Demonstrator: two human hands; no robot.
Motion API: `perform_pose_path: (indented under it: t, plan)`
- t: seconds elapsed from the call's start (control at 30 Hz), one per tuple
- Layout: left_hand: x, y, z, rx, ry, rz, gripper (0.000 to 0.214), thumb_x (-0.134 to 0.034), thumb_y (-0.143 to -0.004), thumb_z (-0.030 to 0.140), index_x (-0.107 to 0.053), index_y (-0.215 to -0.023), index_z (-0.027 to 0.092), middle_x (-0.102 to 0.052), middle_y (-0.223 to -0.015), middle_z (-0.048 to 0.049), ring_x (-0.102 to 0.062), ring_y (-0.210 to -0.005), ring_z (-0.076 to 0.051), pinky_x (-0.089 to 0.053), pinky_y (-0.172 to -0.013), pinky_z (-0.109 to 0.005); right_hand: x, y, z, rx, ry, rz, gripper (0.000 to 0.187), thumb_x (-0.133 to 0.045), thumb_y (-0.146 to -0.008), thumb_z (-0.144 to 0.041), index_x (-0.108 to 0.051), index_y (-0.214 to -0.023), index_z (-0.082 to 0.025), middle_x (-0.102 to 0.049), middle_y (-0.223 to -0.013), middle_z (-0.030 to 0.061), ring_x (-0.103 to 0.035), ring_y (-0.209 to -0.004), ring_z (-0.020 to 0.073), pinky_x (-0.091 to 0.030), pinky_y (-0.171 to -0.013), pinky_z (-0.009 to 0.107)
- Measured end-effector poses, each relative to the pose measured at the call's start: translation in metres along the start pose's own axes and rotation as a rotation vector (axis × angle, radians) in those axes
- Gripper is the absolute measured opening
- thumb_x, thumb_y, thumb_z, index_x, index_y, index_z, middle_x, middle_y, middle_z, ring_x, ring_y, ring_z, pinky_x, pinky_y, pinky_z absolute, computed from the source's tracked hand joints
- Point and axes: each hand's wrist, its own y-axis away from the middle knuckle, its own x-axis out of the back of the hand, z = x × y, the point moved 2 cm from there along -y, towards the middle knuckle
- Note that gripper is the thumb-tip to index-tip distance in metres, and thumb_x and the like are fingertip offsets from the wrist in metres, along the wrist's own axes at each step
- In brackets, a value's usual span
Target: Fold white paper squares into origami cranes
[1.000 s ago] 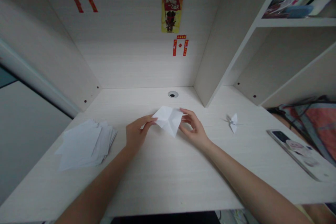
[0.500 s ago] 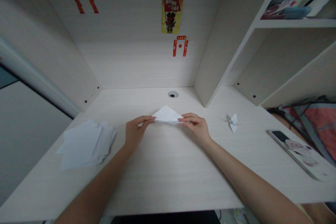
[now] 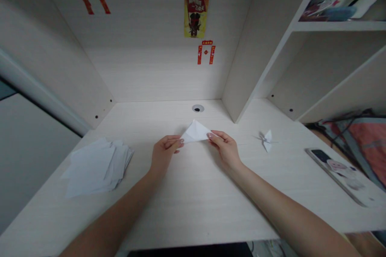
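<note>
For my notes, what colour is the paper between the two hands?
White; the folded paper shows best in the head view.

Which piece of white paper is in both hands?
The triangular folded sheet, pinched at its sides by the left hand and right hand; the stack and small folded figure lie untouched on the desk.

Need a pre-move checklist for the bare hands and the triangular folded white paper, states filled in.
1. Left hand gripping triangular folded white paper at its left corner: ok.
2. Right hand gripping its right corner: ok.
3. Paper's hidden underside folds aligned: cannot tell.
4. Small folded white paper figure apart from right hand: ok.
5. Stack of flat white paper sheets squared up: not ok, edges staggered.
</note>
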Motion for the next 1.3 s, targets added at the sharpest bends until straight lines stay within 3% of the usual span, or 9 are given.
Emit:
perform_pose_path:
  t: [0.2,0.37,0.7,0.83,0.9,1.07,1.3]
  plan:
    - [-0.005,0.001,0.003,0.049,-0.077,-0.153,0.049,-0.067,-0.068,0.037,-0.057,-0.112,0.018,-0.072,-0.088,-0.0082,-0.066,-0.083,-0.021,-0.049,-0.063,-0.025,0.001,0.0,-0.004,0.038,0.041,-0.006,0.032,-0.08,-0.055,-0.029,-0.066,-0.081,-0.019,-0.066,-0.061,-0.0022,-0.056,-0.054,0.0092,-0.045,-0.057,0.023]
    - [-0.009,0.003,0.0,0.023,-0.171,-0.301,0.034,-0.064,-0.07,0.039,-0.067,-0.095,0.017,-0.071,-0.091,-0.0077,-0.065,-0.083,-0.02,-0.048,-0.063,-0.025,-0.003,0.004,-0.004,0.086,0.135,-0.113,0.034,-0.079,-0.056,-0.031,-0.065,-0.085,-0.019,-0.065,-0.061,-0.0019,-0.056,-0.056,0.0109,-0.042,-0.056,0.024]
    - [-0.01,0.006,-0.002,0.094,-0.146,-0.224,0.029,-0.066,-0.069,0.04,-0.071,-0.082,0.015,-0.072,-0.078,-0.0081,-0.066,-0.069,-0.017,-0.047,-0.059,-0.023,-0.011,0.01,-0.005,0.045,0.14,-0.142,0.041,-0.076,-0.059,-0.036,-0.064,-0.095,-0.021,-0.06,-0.056,-0.0045,-0.054,-0.056,0.011,-0.042,-0.058,0.024]
    - [-0.011,0.007,0.0,0.081,-0.097,-0.186,0.029,-0.067,-0.068,0.04,-0.071,-0.081,0.014,-0.072,-0.076,-0.0069,-0.066,-0.071,-0.018,-0.048,-0.063,-0.025,-0.017,0.014,0.004,-0.1,0.234,-0.335,0.026,-0.075,-0.061,-0.038,-0.069,-0.073,-0.016,-0.063,-0.064,0.0,-0.053,-0.059,0.0103,-0.041,-0.056,0.023]
    - [-0.012,0.007,0.0,0.084,-0.086,-0.184,0.028,-0.068,-0.068,0.04,-0.071,-0.079,0.015,-0.072,-0.075,-0.0062,-0.066,-0.07,-0.018,-0.048,-0.064,-0.025,-0.018,0.016,0.011,-0.138,0.267,-0.399,0.024,-0.073,-0.062,-0.039,-0.07,-0.072,-0.016,-0.064,-0.065,0.0006,-0.052,-0.058,0.01,-0.039,-0.055,0.023]
    - [-0.014,0.009,-0.001,0.078,-0.092,-0.222,0.027,-0.067,-0.068,0.04,-0.071,-0.079,0.015,-0.072,-0.074,-0.0055,-0.066,-0.07,-0.017,-0.048,-0.065,-0.025,-0.015,0.017,0.022,-0.099,0.304,-0.336,0.023,-0.073,-0.063,-0.039,-0.07,-0.065,-0.016,-0.06,-0.055,-0.0004,-0.046,-0.052,0.009,-0.034,-0.051,0.023]
    - [-0.012,0.007,-0.001,0.101,-0.101,-0.252,0.028,-0.068,-0.067,0.039,-0.071,-0.08,0.015,-0.072,-0.075,-0.0067,-0.066,-0.069,-0.016,-0.048,-0.062,-0.024,-0.017,0.018,0.01,-0.082,0.237,-0.249,0.026,-0.074,-0.061,-0.04,-0.066,-0.057,-0.015,-0.057,-0.053,0.0,-0.043,-0.049,0.0095,-0.032,-0.049,0.024]
